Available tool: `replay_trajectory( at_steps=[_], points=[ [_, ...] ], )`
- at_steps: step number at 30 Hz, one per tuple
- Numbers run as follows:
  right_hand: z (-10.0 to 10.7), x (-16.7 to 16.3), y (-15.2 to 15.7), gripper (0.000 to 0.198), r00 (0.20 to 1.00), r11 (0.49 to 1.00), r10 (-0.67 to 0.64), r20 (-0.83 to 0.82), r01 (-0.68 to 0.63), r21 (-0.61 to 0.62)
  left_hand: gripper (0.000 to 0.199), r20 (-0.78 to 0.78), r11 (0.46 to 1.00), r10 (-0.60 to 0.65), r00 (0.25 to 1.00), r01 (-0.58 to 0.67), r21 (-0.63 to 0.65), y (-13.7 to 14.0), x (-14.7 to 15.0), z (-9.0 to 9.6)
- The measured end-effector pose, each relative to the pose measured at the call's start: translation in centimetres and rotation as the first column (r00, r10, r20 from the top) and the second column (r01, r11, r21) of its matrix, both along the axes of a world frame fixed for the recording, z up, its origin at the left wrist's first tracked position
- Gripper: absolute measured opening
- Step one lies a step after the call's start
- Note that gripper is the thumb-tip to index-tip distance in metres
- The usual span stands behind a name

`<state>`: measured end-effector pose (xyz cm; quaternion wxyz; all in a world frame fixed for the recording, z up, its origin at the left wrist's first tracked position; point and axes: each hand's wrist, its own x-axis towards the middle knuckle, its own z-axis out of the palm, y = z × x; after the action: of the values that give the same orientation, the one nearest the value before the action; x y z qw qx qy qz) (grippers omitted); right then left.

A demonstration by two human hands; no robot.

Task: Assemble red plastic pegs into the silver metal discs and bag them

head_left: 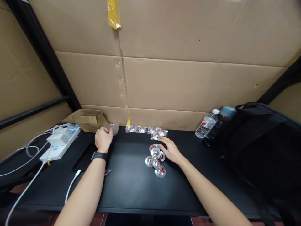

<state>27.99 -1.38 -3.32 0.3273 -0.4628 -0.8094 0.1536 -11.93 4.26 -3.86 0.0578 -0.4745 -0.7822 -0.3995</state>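
On the black desk [127,191], a wide stretch of surface lies between the left forearm [87,185] and the loose metal discs [157,163], reaching down to the near edge, while the cardboard wall [164,88] closes the far edge and a black backpack [263,150] limits the right side. Silvery, round, with raised centres and red marks, the discs overlap just beside the right hand [172,150], whose loosely spread fingers reach one clear packet [155,135]. The left hand [103,138] is at a clear plastic container [114,128], but I cannot tell whether it grips.
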Motion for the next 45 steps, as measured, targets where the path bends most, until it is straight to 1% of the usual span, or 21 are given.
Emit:
replay_trajectory(
  at_steps=[2, 4, 6, 7, 9, 10, 12, 13, 15, 17, 20, 23, 26, 28, 30, 32, 34, 36, 38, 42, 45],
  points=[
    [-0.4, 0.1, 0.8, 0.043, 0.993, 0.999, 0.019, 0.115, -0.016, -0.03, 0.028, -0.026, 0.999, 0.028, 0.999, -0.027, 0.043, -0.3, 0.4, 0.4],
    [-0.7, 0.4, 1.4, 0.046, 0.978, 0.997, 0.037, 0.206, -0.024, -0.067, 0.029, -0.071, 0.994, -0.011, 0.997, 0.019, 0.109, -0.5, 1.2, 1.0],
    [-0.9, 0.9, 1.6, 0.043, 0.963, 0.997, 0.034, 0.267, -0.014, -0.077, 0.027, -0.123, 0.971, -0.146, 0.982, 0.166, 0.172, -0.9, 2.6, 1.6],
    [-1.0, 1.1, 1.6, 0.041, 0.957, 0.998, 0.023, 0.289, -0.004, -0.068, 0.026, -0.144, 0.944, -0.247, 0.958, 0.272, 0.186, -1.2, 3.5, 1.8],
    [-0.9, 1.6, 1.3, 0.038, 0.95, 0.999, -0.021, 0.312, 0.03, -0.023, 0.021, -0.162, 0.85, -0.478, 0.864, 0.501, 0.162, -1.9, 5.7, 2.2],
    [-0.8, 1.7, 1.2, 0.039, 0.948, 0.999, -0.048, 0.315, 0.048, 0.007, 0.018, -0.159, 0.781, -0.596, 0.787, 0.614, 0.116, -2.3, 6.8, 2.2],
    [-0.6, 1.9, 1.0, 0.042, 0.95, 0.996, -0.079, 0.302, 0.063, 0.062, 0.009, -0.138, 0.615, -0.78, 0.61, 0.788, 0.009, -3.0, 8.9, 2.1],
    [-0.6, 2.0, 1.1, 0.044, 0.954, 0.995, -0.079, 0.29, 0.057, 0.082, 0.004, -0.12, 0.533, -0.842, 0.525, 0.845, -0.04, -3.4, 9.8, 1.9],
    [-0.6, 1.9, 1.3, 0.049, 0.964, 0.995, -0.042, 0.263, 0.018, 0.095, 0.014, -0.08, 0.406, -0.913, 0.4, 0.908, -0.106, -4.0, 11.2, 1.4],
    [-0.6, 1.8, 1.6, 0.049, 0.974, 0.997, 0.014, 0.228, -0.03, 0.066, 0.022, -0.043, 0.336, -0.942, 0.333, 0.932, -0.137, -4.3, 12.1, 0.8],
    [-0.4, 1.9, 2.0, 0.039, 0.985, 0.999, 0.053, 0.163, -0.054, 0.0, 0.022, -0.017, 0.297, -0.954, 0.299, 0.939, -0.17, -4.3, 12.6, 0.0],
    [-0.2, 2.7, 2.0, 0.028, 0.996, 1.0, 0.012, 0.087, -0.01, -0.018, 0.019, -0.006, 0.284, -0.958, 0.288, 0.942, -0.179, -4.1, 12.5, -0.3],
    [-0.1, 3.8, 1.8, 0.025, 0.995, 0.995, -0.028, -0.099, 0.019, -0.098, 0.016, 0.009, 0.265, -0.963, 0.27, 0.951, -0.161, -3.9, 12.2, -0.2],
    [0.1, 4.4, 1.7, 0.025, 0.956, 0.985, -0.097, -0.278, 0.053, -0.161, 0.016, 0.015, 0.268, -0.962, 0.273, 0.953, -0.137, -4.1, 12.2, 0.2],
    [0.5, 4.6, 1.4, 0.029, 0.886, 0.976, -0.174, -0.43, 0.099, -0.193, 0.019, 0.008, 0.282, -0.959, 0.284, 0.955, -0.094, -4.6, 12.5, 0.9],
    [1.3, 4.3, 0.8, 0.035, 0.839, 0.973, -0.203, -0.505, 0.116, -0.199, 0.029, -0.006, 0.287, -0.958, 0.287, 0.957, -0.045, -5.6, 13.2, 1.8],
    [2.1, 3.5, -0.1, 0.035, 0.847, 0.977, -0.171, -0.503, 0.081, -0.195, 0.043, -0.015, 0.271, -0.963, 0.27, 0.963, -0.006, -6.8, 14.2, 2.9],
    [2.8, 2.6, -1.1, 0.028, 0.887, 0.985, -0.106, -0.45, 0.033, -0.167, 0.049, -0.012, 0.224, -0.975, 0.224, 0.975, 0.009, -7.9, 15.2, 3.7],
    [3.2, 1.7, -2.0, 0.023, 0.9, 0.99, -0.063, -0.431, 0.0, -0.144, 0.042, -0.009, 0.164, -0.986, 0.164, 0.986, 0.001, -8.6, 15.9, 4.1],
    [3.4, 0.8, -2.8, 0.024, 0.869, 0.98, -0.048, -0.492, -0.054, -0.19, 0.023, 0.008, 0.069, -0.998, 0.07, 0.996, -0.056, -8.6, 16.2, 3.7],
    [4.0, 1.4, -3.0, 0.021, 0.949, 0.973, 0.078, -0.306, -0.139, -0.183, 0.016, 0.002, 0.057, -0.998, 0.057, 0.993, -0.102, -8.2, 16.1, 2.9]
  ],
)
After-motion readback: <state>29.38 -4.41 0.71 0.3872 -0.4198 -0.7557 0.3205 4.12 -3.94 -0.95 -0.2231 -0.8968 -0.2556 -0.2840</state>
